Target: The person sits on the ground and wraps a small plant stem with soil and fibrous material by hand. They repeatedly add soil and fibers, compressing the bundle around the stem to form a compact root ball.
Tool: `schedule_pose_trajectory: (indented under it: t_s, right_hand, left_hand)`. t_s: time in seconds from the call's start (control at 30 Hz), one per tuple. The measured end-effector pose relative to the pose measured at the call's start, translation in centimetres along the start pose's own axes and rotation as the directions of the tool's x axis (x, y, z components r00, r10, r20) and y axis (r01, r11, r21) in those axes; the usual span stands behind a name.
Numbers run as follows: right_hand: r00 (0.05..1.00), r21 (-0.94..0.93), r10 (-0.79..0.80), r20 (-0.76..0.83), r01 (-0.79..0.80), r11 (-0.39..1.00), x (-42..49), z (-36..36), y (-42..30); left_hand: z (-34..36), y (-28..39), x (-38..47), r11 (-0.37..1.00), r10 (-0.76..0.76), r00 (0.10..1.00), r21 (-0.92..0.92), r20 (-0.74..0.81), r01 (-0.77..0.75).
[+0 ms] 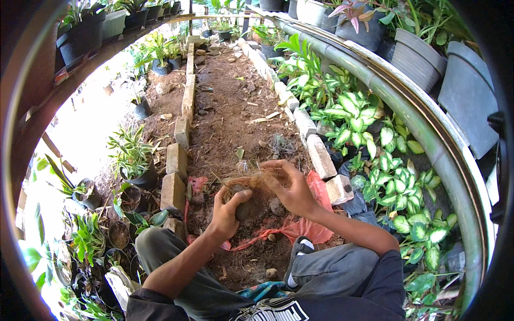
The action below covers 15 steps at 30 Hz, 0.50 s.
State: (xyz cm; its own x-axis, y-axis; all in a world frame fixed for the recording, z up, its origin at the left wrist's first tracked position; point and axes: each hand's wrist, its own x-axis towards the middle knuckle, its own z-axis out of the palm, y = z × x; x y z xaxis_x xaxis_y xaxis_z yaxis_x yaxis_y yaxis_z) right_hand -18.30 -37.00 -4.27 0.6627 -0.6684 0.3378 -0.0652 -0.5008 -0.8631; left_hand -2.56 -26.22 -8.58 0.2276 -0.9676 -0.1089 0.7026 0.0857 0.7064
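Note:
My left hand point(224, 214) grips a dark, rounded ball point(247, 209), perhaps packed soil, with the thumb across its top. Brown coconut-like fibre point(249, 181) covers the ball's far side and stretches towards my right hand point(292, 188). Strands of this fibre are pinched between the right thumb and fingers. Beneath both hands lies a torn red plastic sheet point(319, 230) with dark loose material on it. A greyish lump point(277, 207) rests there, just below the right hand. The ball's underside is hidden.
Brick edging runs along the left point(176, 160) and right point(320, 155) of the dirt path point(229, 104). A tangle of thin string point(283, 144) lies ahead. Potted plants point(138, 160) stand on the left; variegated leafy plants point(355, 116) and a bamboo rail point(385, 86) are on the right.

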Motion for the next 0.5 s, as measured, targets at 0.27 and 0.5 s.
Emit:
schedule_pose_trajectory:
  t_s: [0.27,0.5]
  right_hand:
    - [0.985,0.039,-0.103,0.138,0.098,0.994,-0.5,1.1,0.6]
    - [0.989,-0.101,-0.118,-0.084,0.110,0.989,0.1,1.9,0.5]
  left_hand:
    - [0.1,-0.7,0.0,0.921,0.228,0.971,0.309,0.072,-0.239]
    - [0.4,-0.7,-0.2,0.985,0.098,0.992,0.133,0.079,-0.108]
